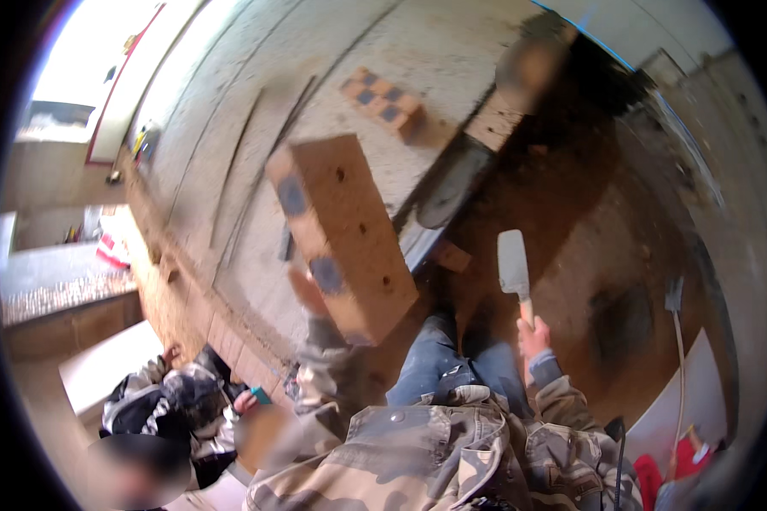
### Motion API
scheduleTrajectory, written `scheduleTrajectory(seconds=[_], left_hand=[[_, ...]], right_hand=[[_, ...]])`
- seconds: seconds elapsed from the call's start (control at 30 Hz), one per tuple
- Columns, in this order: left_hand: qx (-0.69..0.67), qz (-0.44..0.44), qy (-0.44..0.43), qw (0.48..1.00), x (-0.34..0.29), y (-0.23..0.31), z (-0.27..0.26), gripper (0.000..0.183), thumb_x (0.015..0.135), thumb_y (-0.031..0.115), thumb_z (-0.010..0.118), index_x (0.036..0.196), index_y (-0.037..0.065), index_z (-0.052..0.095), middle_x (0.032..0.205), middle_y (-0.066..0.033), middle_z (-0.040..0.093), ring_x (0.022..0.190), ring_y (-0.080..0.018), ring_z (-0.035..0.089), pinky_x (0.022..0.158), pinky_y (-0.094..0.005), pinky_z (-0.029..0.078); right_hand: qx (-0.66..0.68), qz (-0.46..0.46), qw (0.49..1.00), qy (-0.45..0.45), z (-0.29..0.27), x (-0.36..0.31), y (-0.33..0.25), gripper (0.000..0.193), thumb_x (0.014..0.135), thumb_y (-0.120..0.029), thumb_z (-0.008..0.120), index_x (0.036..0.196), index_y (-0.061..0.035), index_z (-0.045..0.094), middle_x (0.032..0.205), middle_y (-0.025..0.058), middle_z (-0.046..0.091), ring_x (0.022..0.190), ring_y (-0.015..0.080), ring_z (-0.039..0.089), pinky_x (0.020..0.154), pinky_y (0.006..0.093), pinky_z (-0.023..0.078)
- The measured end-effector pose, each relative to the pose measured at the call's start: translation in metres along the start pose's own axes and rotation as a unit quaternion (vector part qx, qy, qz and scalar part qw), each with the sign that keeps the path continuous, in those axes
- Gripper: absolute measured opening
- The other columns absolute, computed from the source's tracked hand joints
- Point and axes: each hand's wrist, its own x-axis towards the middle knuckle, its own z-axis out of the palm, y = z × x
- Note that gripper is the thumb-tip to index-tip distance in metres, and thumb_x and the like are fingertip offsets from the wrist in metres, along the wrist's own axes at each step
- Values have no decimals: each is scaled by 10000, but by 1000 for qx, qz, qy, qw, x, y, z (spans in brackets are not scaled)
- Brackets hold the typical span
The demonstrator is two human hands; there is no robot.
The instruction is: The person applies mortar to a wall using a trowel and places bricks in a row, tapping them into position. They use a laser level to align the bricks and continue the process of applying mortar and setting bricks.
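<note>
A large orange brick with several dark holes in its face and dark grey patches on its side is held up, tilted, in front of me. My left hand grips it from its left side; the fingers are partly hidden and blurred. To the right, my right hand is closed round the wooden handle of a trowel. The trowel's flat rectangular blade points away from me, apart from the brick. Beyond the brick lies a row of masonry with wet grey mortar in a trough-like gap and a brick at its far part.
A stack of patterned bricks lies on the concrete floor ahead. At lower left another person in a dark jacket sits or crouches, holding a teal object. On the right are a long-handled shovel and a white board. Brown dirt covers the ground there.
</note>
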Motion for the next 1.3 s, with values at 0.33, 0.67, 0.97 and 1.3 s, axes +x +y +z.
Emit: scheduleTrajectory(seconds=[0.33,0.67,0.97,1.3], left_hand=[[374,-120,-2,920,86,-96,-42,665,883,260,658,1428,-6,382,1282,-145,582,1096,-241,603,952,-378,489],[932,-9,-35,362,219,-194,-59,826,611,352,784,1341,68,521,1299,-245,528,1203,-423,486,1023,-474,423],[951,72,-29,300,241,-224,-79,770,673,417,732,1360,131,534,1349,-304,451,1267,-451,404,1074,-495,368],[957,74,-108,259,251,-221,-82,783,769,544,692,1450,235,460,1513,-256,308,1415,-419,237,1161,-528,189]], right_hand=[[-22,9,993,119,-15,-26,96,305,911,-245,637,746,-92,432,535,11,464,399,115,446,340,295,354],[164,186,951,184,37,-75,125,214,925,-243,607,866,-78,485,584,9,455,389,112,413,331,287,337],[92,157,967,180,56,-57,154,331,903,-313,665,761,-85,470,540,25,498,376,133,479,331,306,396],[84,112,980,140,62,5,126,378,896,-362,667,749,-68,481,547,44,509,424,159,501,373,348,408]])
